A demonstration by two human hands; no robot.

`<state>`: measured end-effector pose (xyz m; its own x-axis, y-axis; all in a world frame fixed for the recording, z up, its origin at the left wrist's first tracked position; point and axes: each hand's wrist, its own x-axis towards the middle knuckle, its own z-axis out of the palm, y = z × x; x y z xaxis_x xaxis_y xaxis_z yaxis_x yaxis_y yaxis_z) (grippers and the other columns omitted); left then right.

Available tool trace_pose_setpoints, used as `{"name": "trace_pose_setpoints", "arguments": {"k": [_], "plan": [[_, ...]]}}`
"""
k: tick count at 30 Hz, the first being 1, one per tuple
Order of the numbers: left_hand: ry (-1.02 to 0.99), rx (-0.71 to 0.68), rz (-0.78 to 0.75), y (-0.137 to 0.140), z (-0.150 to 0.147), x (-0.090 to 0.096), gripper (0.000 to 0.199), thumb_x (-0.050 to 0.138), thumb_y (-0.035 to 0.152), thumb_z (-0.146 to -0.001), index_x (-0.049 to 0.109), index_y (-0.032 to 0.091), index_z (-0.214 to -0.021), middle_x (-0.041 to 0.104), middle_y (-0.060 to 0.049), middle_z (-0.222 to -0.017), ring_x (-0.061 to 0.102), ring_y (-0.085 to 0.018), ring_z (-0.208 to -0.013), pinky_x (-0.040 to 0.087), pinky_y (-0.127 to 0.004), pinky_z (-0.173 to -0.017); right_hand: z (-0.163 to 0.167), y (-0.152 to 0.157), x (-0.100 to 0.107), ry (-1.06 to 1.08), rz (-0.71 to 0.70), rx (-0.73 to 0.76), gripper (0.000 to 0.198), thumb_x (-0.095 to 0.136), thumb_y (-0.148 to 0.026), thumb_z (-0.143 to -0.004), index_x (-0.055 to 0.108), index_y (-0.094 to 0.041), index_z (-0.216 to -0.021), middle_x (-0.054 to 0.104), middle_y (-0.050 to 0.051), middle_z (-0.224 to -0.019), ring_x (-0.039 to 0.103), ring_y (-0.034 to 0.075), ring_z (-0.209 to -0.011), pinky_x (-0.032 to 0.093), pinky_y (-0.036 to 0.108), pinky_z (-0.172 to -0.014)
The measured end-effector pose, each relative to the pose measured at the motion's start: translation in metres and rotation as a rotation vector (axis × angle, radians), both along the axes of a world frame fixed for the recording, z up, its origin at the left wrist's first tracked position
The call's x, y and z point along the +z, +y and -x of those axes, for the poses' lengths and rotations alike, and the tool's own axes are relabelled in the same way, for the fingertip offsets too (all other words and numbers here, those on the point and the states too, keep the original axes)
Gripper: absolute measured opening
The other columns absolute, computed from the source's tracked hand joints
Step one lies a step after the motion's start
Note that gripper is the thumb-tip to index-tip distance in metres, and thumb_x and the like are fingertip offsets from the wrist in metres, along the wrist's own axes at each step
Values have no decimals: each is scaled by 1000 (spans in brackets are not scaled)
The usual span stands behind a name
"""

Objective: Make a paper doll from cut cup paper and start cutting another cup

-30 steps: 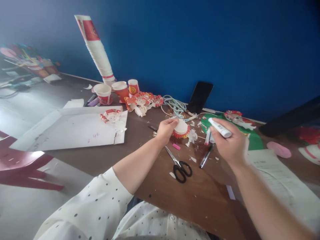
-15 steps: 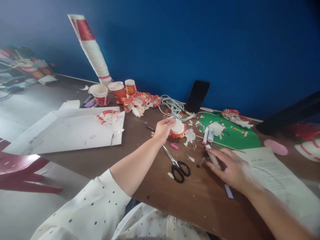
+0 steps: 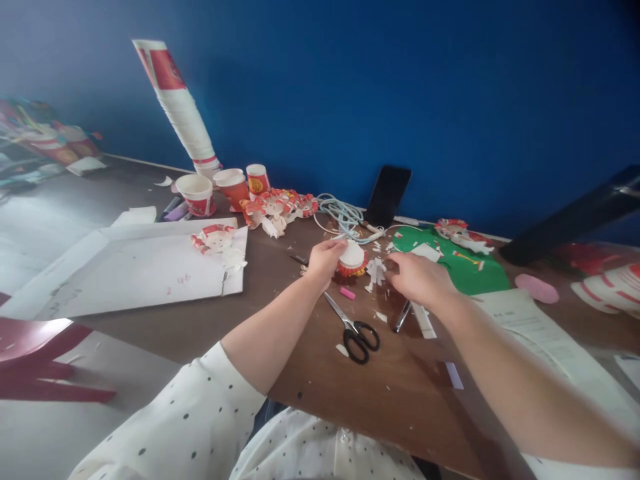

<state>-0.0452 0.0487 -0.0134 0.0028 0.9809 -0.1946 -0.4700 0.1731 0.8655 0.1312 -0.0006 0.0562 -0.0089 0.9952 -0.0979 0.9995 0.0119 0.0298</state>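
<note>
My left hand pinches the edge of a cut paper cup base, a white disc with a fringed red and yellow rim. Just right of it, a white paper cutout figure lies on the table. My right hand hovers beside this cutout, thumb and fingers curved and slightly apart, with nothing visible between them. Scissors with black handles lie below my left hand. A pink marker cap is above them, and a dark pen lies under my right wrist.
A board bearing a cup-paper cutout lies left. Paper cups and a tall leaning cup stack stand behind. A phone leans on the blue wall beside a coiled cable. Green paper and a printed sheet lie right.
My right hand has moved left and away from me, from the markers and pen toward the white cutout. My left hand keeps its hold on the cup base.
</note>
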Motion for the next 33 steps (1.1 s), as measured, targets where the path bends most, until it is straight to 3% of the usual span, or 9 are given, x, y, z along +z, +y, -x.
{"name": "trace_pose_setpoints", "arguments": {"k": [3,10,16,19,24,28,30,33], "plan": [[-1,3,-18,1,0,0,26,80,31,-59,71,11,-74,67,-5,-66,60,-13,-62,47,-27,-67,2,8,3,-61,47,42,27,51,-27,-81,63,-24,-106,68,9,-107,64,30,-94,42,35,-64],[28,4,-13,4,-1,-3,20,76,28,-65,71,12,-74,66,-3,-63,58,-11,-59,46,-25,-64,-5,8,-7,-223,-55,515,39,54,-9,-75,61,-21,-112,57,9,-126,56,27,-102,41,34,-74],[80,21,23,2,0,2,18,76,27,-65,71,13,-75,64,-1,-61,55,-10,-57,46,-25,-63,-3,11,-8,-304,-133,752,26,51,-7,-81,64,-16,-102,65,10,-100,57,26,-93,33,34,-70],[80,29,43,2,0,4,17,76,26,-64,71,13,-74,64,-1,-61,56,-10,-58,46,-25,-65,-4,15,-7,-288,-123,793,22,50,-8,-84,66,-16,-96,66,9,-89,58,24,-87,32,35,-70],[46,36,7,5,-1,1,15,75,25,-64,70,12,-70,64,-1,-61,56,-10,-59,46,-24,-65,-18,17,-15,-175,-179,767,16,53,-14,-85,68,-17,-92,69,8,-86,61,24,-87,35,36,-76],[51,23,-29,9,-1,-5,19,76,28,-65,71,11,-72,66,-3,-62,56,-10,-57,45,-24,-63,-35,12,-20,102,-371,635,18,51,-20,-90,69,-20,-93,72,7,-97,64,24,-95,41,37,-84],[44,8,-39,9,-2,-7,22,77,30,-64,71,11,-74,68,-4,-66,59,-12,-60,46,-25,-66,-39,11,-17,340,-451,490,17,54,-25,-89,70,-22,-95,73,5,-100,65,23,-96,44,37,-85],[62,-42,-49,8,-2,-7,27,79,33,-63,73,11,-78,70,-6,-70,61,-13,-63,48,-27,-68,-34,11,-9,728,-532,120,20,64,-38,-83,71,-22,-92,73,3,-88,67,21,-81,49,34,-75]]}}
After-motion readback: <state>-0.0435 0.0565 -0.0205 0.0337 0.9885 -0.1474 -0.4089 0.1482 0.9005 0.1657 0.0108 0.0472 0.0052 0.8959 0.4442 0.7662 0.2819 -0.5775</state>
